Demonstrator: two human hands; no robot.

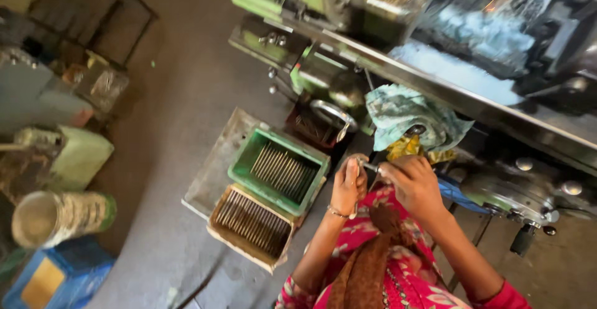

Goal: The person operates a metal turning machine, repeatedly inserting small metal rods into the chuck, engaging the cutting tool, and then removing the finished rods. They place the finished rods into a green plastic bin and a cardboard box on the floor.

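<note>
Left hand (348, 188), right hand (413, 181) raised together, fingers curled.

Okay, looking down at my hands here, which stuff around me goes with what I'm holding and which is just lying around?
In hand or alongside:
left hand and right hand, both on a small metal rod
green crate of similar rods
tan crate of rods

Lying about:
crumpled cloth on the green lathe
bucket on its side
blue box

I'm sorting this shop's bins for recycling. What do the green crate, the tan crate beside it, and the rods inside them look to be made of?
The green crate looks like moulded plastic: even matte colour, thick rounded rim. The tan crate seems plastic too, though grime dulls it, so this is less sure. The rods look like bare metal, probably steel: thin, straight, grey with pale glints.
</note>
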